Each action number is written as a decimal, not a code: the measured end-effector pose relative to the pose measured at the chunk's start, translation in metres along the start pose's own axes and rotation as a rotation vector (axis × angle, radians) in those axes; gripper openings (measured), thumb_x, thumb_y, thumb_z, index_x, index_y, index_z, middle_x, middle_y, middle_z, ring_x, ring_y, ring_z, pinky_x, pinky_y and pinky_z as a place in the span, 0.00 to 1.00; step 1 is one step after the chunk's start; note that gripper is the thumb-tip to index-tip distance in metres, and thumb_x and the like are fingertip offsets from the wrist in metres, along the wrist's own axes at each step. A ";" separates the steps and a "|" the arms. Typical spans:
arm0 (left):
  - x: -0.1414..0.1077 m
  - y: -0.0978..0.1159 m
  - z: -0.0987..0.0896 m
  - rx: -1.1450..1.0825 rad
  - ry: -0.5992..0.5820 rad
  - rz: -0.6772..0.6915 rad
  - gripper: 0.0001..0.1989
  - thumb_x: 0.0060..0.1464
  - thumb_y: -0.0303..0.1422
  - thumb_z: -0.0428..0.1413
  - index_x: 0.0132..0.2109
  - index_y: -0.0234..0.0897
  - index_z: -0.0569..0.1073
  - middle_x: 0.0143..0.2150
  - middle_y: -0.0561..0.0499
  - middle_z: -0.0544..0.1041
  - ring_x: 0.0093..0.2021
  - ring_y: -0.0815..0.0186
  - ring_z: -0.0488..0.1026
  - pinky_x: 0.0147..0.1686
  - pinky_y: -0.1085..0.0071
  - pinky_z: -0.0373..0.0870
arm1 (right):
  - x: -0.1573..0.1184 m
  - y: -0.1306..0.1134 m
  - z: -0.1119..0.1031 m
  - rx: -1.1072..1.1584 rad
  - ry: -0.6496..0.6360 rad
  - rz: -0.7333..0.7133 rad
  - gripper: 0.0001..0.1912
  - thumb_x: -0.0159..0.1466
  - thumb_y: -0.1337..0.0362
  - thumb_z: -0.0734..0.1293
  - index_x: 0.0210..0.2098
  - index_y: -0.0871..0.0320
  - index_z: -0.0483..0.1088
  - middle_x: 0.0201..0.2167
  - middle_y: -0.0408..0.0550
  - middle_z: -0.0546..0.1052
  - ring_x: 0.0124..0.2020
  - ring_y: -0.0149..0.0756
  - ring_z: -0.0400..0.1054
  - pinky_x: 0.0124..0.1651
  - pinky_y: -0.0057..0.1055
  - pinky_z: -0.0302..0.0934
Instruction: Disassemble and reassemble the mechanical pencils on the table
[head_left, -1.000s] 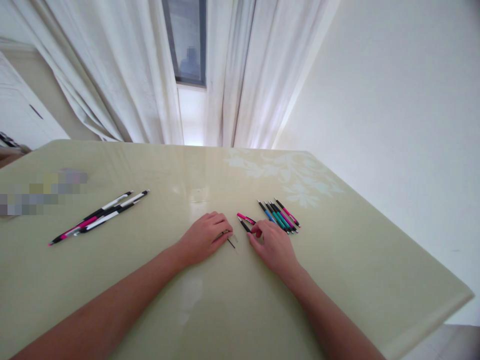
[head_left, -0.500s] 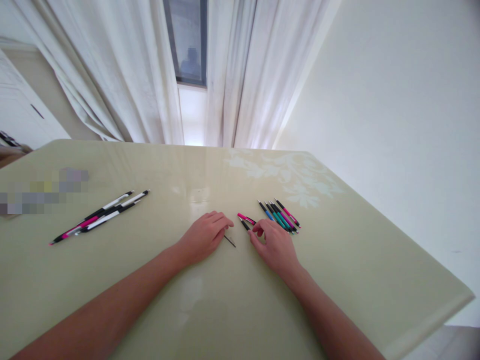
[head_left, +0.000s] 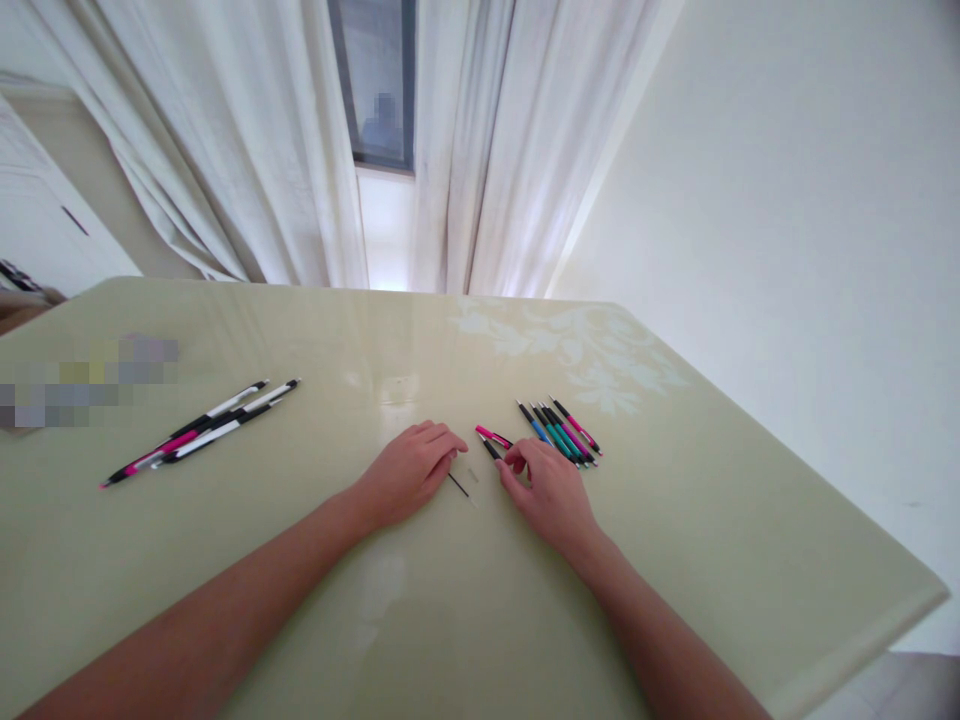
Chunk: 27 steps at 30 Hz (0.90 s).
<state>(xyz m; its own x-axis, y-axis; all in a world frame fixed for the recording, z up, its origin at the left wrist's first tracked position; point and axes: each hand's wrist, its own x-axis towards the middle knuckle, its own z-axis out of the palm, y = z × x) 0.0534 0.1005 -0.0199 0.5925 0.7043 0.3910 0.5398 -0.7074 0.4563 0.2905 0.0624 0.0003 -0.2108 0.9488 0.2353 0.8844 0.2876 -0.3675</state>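
Observation:
My left hand (head_left: 414,472) rests on the table with its fingers curled down and close together. A thin dark pen refill (head_left: 458,486) pokes out from beside its thumb; whether the fingers grip it is hidden. Just off those fingertips lies a small pale piece, possibly a spring (head_left: 472,474). My right hand (head_left: 551,495) has thumb and forefinger closed at the lower end of a black pen part (head_left: 490,448) with a pointed tip. Behind that part, a pink pen barrel (head_left: 489,434) lies on the table, its near end by my right fingers.
Several colored pens (head_left: 559,432) lie side by side beyond my right hand. Larger white, black and pink pens (head_left: 210,425) lie at the left. A blurred-out item (head_left: 90,375) sits at the far left of the pale green table (head_left: 300,620). Curtains (head_left: 277,150) hang behind.
The small pale piece now lies apart from my left fingertips, slightly right and nearer. More of the refill's clear end shows. Both hands have stayed almost still.

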 end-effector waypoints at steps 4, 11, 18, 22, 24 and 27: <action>0.000 0.000 0.000 -0.001 0.001 -0.003 0.11 0.68 0.27 0.48 0.49 0.39 0.75 0.44 0.47 0.79 0.45 0.58 0.73 0.50 0.59 0.70 | 0.000 0.000 0.000 0.007 0.003 -0.006 0.06 0.68 0.63 0.66 0.34 0.56 0.70 0.32 0.45 0.77 0.34 0.37 0.71 0.38 0.32 0.58; 0.000 0.000 0.000 -0.011 -0.024 -0.015 0.10 0.67 0.25 0.50 0.48 0.39 0.75 0.44 0.48 0.78 0.46 0.58 0.72 0.51 0.59 0.69 | 0.000 0.000 0.000 0.010 -0.014 0.014 0.06 0.68 0.63 0.67 0.34 0.56 0.70 0.32 0.45 0.76 0.34 0.37 0.71 0.38 0.32 0.58; 0.000 -0.001 0.000 -0.011 -0.021 -0.004 0.10 0.68 0.26 0.50 0.48 0.39 0.75 0.44 0.48 0.78 0.45 0.58 0.72 0.50 0.59 0.69 | 0.000 -0.001 0.000 0.012 -0.009 0.012 0.06 0.69 0.63 0.66 0.34 0.56 0.70 0.32 0.45 0.76 0.34 0.37 0.70 0.38 0.32 0.57; 0.000 0.000 0.000 -0.014 -0.027 -0.010 0.10 0.68 0.27 0.49 0.48 0.38 0.75 0.44 0.47 0.78 0.45 0.58 0.72 0.50 0.59 0.69 | 0.000 -0.001 0.000 0.017 -0.008 0.015 0.07 0.69 0.63 0.66 0.34 0.56 0.70 0.32 0.45 0.76 0.34 0.36 0.70 0.38 0.31 0.57; 0.000 0.001 -0.001 -0.014 -0.036 -0.019 0.10 0.68 0.27 0.49 0.48 0.38 0.75 0.44 0.47 0.78 0.46 0.58 0.72 0.50 0.59 0.68 | 0.000 0.000 0.000 0.019 -0.011 0.014 0.07 0.69 0.63 0.66 0.34 0.56 0.70 0.32 0.45 0.76 0.35 0.36 0.70 0.39 0.31 0.58; 0.000 0.001 -0.001 -0.019 -0.047 -0.030 0.10 0.69 0.27 0.49 0.48 0.38 0.75 0.44 0.48 0.77 0.46 0.58 0.71 0.50 0.59 0.68 | 0.000 -0.001 0.000 0.019 -0.016 0.017 0.07 0.69 0.63 0.66 0.34 0.56 0.70 0.32 0.45 0.76 0.35 0.36 0.70 0.38 0.31 0.58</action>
<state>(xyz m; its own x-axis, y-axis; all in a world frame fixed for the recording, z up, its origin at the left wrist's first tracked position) 0.0537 0.0998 -0.0179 0.6035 0.7216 0.3393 0.5468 -0.6842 0.4825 0.2900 0.0618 0.0003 -0.2024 0.9556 0.2142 0.8801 0.2734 -0.3881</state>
